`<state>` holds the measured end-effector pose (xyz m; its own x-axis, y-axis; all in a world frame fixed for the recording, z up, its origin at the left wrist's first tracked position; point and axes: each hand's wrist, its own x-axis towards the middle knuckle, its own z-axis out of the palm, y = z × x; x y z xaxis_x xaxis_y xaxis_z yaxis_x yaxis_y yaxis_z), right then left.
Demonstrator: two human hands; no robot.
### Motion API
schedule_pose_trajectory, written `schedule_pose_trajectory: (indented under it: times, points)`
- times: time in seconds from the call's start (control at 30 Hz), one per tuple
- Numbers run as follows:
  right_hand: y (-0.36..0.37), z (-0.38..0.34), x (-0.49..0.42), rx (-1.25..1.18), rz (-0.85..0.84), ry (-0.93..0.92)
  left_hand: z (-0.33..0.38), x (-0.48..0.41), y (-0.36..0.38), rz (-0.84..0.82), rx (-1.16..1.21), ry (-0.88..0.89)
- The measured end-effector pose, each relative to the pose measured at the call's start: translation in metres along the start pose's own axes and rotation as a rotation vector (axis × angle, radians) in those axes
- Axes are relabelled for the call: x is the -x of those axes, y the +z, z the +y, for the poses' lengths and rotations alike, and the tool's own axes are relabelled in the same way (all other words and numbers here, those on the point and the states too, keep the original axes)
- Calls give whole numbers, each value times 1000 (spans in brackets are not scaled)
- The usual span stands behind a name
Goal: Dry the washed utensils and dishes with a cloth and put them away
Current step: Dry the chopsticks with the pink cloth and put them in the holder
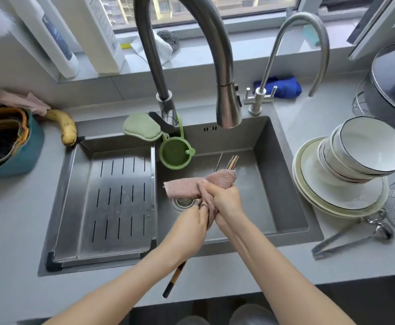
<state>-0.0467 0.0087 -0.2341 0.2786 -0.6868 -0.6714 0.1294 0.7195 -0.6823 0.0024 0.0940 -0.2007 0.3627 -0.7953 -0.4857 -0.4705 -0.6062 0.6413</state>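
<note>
Inspecting the work over the grey stainless-steel sink (274, 160), we find a bundle of light wooden chopsticks (233, 161) with dark handle ends held above the basin, its middle wrapped in a pink ribbed cloth (182, 190). The right hand (226, 198) is closed round the cloth and the sticks inside it; the left hand (197, 222), touching it at 7 o'clock, grips the lower fold and shafts. The tips stand out of the cloth toward 12 o'clock, with one thinner, greyer stick beside them; the handles emerge under the left forearm toward 6 o'clock, past the front counter edge. We judge the main risk to be a stick sliding loose from the bundle if the wrap slackens: forward it lands in the wet basin, backward it may fall to the floor. The free end of the cloth hangs at 9 o'clock above the round metal drain (183, 204) and could pick up water.
</note>
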Motion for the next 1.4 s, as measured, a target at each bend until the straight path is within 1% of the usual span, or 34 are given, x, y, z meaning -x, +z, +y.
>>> schedule_pose_trajectory:
  times: [0.1,0.23,0.3,0.4,0.47,0.53,0.57,0.63,0.7,0.77,0.87,0.93,1.0,1.03,1.07,1.17,1.2,1.23,1.27,1.33,1.37,1.4]
  points:
    - [7,-3,-12,-56,51,37,2,-3,-9,-4,-52,-33]
    - [24,-16,-26,-82,34,28,9,-1,-32,2,-28,-67]
    - [26,-31,-36,-95,55,1,10,6,-41,-35,90,-117]
    - [7,-55,-64,-77,160,-67,11,26,-50,-153,295,-214]
    - [-15,-68,-77,-89,212,-76,7,34,-53,-162,399,-252]
    - [-33,-73,-67,-174,133,-29,-1,33,-54,-91,470,-266]
    - [-38,-70,-56,-210,48,23,-4,31,-53,-51,495,-275]
    - [-39,-57,-26,-200,-170,147,-7,23,-48,20,520,-272]
    - [-29,-38,3,-181,-321,222,-3,17,-38,70,496,-221]
    - [-14,-21,15,-95,-345,178,4,14,-26,91,482,-177]
    - [2,-12,18,21,-266,8,12,13,-10,127,449,-109]
    - [2,-11,14,34,-224,-39,16,13,-5,135,446,-98]
    - [1,-13,15,68,-207,-67,16,14,-6,81,466,-132]
    - [1,-16,16,80,-219,-68,14,15,-7,20,480,-157]
    - [0,-19,17,89,-235,-68,12,18,-9,-73,498,-184]
    - [-7,-32,19,146,-296,-58,-3,30,-32,-487,625,-267]
    - [-10,-38,20,178,-314,-48,-6,33,-47,-561,655,-273]
    - [-15,-43,20,222,-338,-40,-12,32,-60,-530,639,-275]
    - [-19,-49,21,282,-371,-33,-18,25,-71,-406,566,-284]
    - [-27,-57,26,422,-456,-20,-29,0,-89,-21,370,-255]
    - [-30,-60,29,489,-505,-12,-27,-12,-94,55,379,-198]
    - [-31,-63,33,552,-557,1,-22,-22,-93,44,470,-141]
